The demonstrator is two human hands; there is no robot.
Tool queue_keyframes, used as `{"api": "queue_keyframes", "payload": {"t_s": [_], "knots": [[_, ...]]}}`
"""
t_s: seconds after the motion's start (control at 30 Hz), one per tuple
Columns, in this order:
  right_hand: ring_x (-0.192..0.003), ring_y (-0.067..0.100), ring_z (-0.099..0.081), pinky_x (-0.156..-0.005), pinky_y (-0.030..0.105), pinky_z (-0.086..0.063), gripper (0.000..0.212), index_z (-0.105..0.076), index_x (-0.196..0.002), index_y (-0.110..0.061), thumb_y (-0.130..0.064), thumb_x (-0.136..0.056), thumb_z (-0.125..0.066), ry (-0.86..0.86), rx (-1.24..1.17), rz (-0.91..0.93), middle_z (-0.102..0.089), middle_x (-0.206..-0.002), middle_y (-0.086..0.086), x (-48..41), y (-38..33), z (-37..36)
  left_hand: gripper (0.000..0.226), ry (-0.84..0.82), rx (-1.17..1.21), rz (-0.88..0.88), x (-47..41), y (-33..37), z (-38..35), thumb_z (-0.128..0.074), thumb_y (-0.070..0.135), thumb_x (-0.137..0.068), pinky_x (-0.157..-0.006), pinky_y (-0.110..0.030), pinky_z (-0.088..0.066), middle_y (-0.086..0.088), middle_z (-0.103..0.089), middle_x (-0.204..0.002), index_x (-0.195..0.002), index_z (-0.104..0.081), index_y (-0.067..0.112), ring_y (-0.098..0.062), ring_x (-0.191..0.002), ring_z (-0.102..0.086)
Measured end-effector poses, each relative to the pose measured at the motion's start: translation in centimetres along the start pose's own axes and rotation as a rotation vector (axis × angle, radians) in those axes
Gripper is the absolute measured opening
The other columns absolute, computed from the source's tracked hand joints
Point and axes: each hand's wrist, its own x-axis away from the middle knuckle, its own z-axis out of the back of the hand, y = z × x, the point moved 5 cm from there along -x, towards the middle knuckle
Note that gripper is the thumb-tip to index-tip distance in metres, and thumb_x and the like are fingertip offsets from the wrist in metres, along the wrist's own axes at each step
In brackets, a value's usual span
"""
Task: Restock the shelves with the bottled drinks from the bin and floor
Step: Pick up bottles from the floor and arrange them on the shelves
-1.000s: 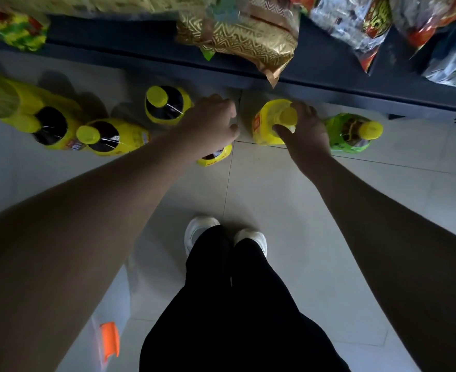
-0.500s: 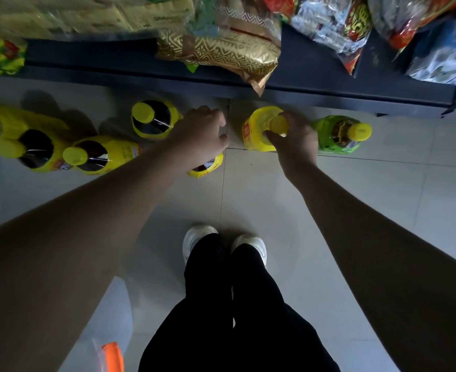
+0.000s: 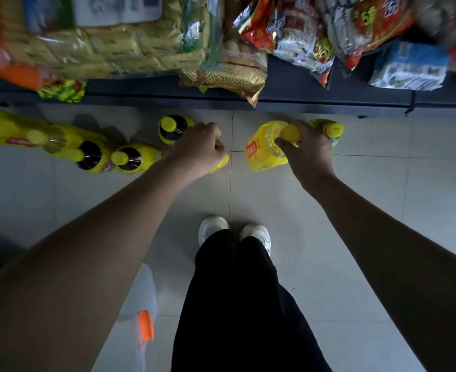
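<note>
Several yellow-capped bottles stand on the tiled floor below a dark shelf (image 3: 288,100). My left hand (image 3: 198,150) grips the top of a yellow-labelled bottle (image 3: 221,163), which it mostly hides. My right hand (image 3: 306,154) grips the neck of a pale yellow bottle (image 3: 264,150) just under its yellow cap. A green bottle (image 3: 328,128) stands right behind my right hand. Dark-drink bottles stand to the left: one (image 3: 171,127) behind my left hand, two more (image 3: 132,158) (image 3: 92,157) beside it.
Snack and noodle packets (image 3: 130,41) crowd the shelf and overhang its front edge. More pale yellow bottles (image 3: 14,132) stand at far left. A white bin with an orange clip (image 3: 145,323) sits by my left leg. My white shoes (image 3: 213,228) stand on the tiles.
Both hands keep their grip on the two bottles. The pale yellow bottle in my right hand looks slightly raised and tilted, and the camera has tipped up toward the shelf.
</note>
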Motion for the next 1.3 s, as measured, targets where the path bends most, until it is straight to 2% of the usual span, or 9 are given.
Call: {"api": "queue_keyframes", "payload": {"t_s": [0.13,0.3,0.43,0.57,0.77,0.9,0.97,1.07,1.3], "knots": [[-0.100,0.034,-0.058,-0.073,0.031,-0.040,0.043,-0.055,-0.125,-0.011,-0.031,-0.088,-0.062,0.034,0.008,0.038,-0.065,-0.110,0.015,3.2,-3.9,5.5,0.038,0.057,0.001,-0.002,4.6,1.8,4.5,-0.053,0.025,-0.091,-0.096,-0.034,-0.039,-0.011,-0.054,-0.130,-0.125,-0.051,0.008,-0.026,-0.121,-0.049],[-0.113,0.033,-0.054,-0.083,0.034,-0.042,0.047,-0.050,-0.131,-0.012,-0.031,-0.090,-0.060,0.073,-0.022,0.100,-0.060,-0.123,0.014,7.8,-10.2,13.2,0.035,0.146,-0.003,-0.040,12.1,5.1,11.9,-0.054,0.024,-0.090,-0.095,-0.031,-0.039,-0.012,-0.056,-0.126,-0.121,-0.055,0.006,-0.026,-0.118,-0.051],[-0.111,0.034,-0.055,-0.084,0.035,-0.043,0.045,-0.050,-0.130,-0.009,-0.028,-0.090,-0.060,0.140,-0.078,0.161,-0.061,-0.120,0.017,12.6,-15.6,19.6,0.036,0.171,0.008,-0.072,18.7,7.5,17.5,-0.052,0.026,-0.092,-0.096,-0.032,-0.039,-0.011,-0.050,-0.130,-0.124,-0.052,0.009,-0.025,-0.119,-0.048],[-0.106,0.034,-0.057,-0.074,0.029,-0.038,0.042,-0.050,-0.127,-0.007,-0.027,-0.091,-0.059,0.239,-0.136,0.239,-0.064,-0.113,0.017,17.3,-20.8,25.6,0.037,0.191,-0.036,-0.110,24.9,9.0,22.0,-0.052,0.027,-0.093,-0.097,-0.033,-0.041,-0.012,-0.050,-0.131,-0.125,-0.052,0.008,-0.026,-0.119,-0.049],[-0.105,0.024,-0.055,-0.078,0.023,-0.038,0.042,-0.049,-0.130,-0.011,-0.025,-0.092,-0.058,0.337,-0.278,0.370,-0.060,-0.118,0.009,25.7,-28.7,34.1,0.037,0.260,0.035,-0.148,34.3,11.6,29.8,-0.053,0.027,-0.093,-0.085,-0.029,-0.038,-0.008,-0.048,-0.134,-0.126,-0.049,0.009,-0.023,-0.118,-0.048],[-0.107,0.024,-0.056,-0.087,0.036,-0.046,0.048,-0.045,-0.132,-0.010,-0.027,-0.091,-0.061,0.373,-0.441,0.395,-0.058,-0.114,0.012,30.4,-32.9,39.6,0.041,0.349,0.109,-0.217,40.5,13.7,35.6,-0.052,0.029,-0.093,-0.087,-0.026,-0.038,-0.005,-0.048,-0.135,-0.129,-0.048,0.012,-0.021,-0.119,-0.049],[-0.115,0.024,-0.052,-0.084,0.031,-0.044,0.050,-0.043,-0.134,-0.009,-0.026,-0.090,-0.062,0.363,-0.552,0.395,-0.054,-0.122,0.014,32.7,-34.7,42.0,0.040,0.391,0.118,-0.243,43.6,14.6,38.1,-0.052,0.031,-0.093,-0.088,-0.025,-0.038,-0.004,-0.049,-0.134,-0.129,-0.050,0.014,-0.020,-0.120,-0.049],[-0.125,0.025,-0.049,-0.095,0.032,-0.044,0.051,-0.047,-0.133,-0.007,-0.024,-0.088,-0.065,0.340,-0.660,0.416,-0.052,-0.133,0.015,35.6,-37.0,45.4,0.034,0.441,0.139,-0.264,47.6,15.5,41.1,-0.052,0.032,-0.092,-0.089,-0.028,-0.041,-0.002,-0.053,-0.130,-0.123,-0.053,0.016,-0.019,-0.115,-0.052],[-0.103,0.027,-0.061,-0.096,0.045,-0.049,0.034,-0.060,-0.118,-0.003,-0.020,-0.088,-0.064,0.332,-0.730,0.530,-0.065,-0.108,0.016,41.5,-41.2,52.3,0.031,0.492,0.239,-0.292,54.3,17.5,45.2,-0.053,0.033,-0.093,-0.084,-0.027,-0.044,0.002,-0.054,-0.124,-0.121,-0.052,0.019,-0.014,-0.108,-0.053]]}}
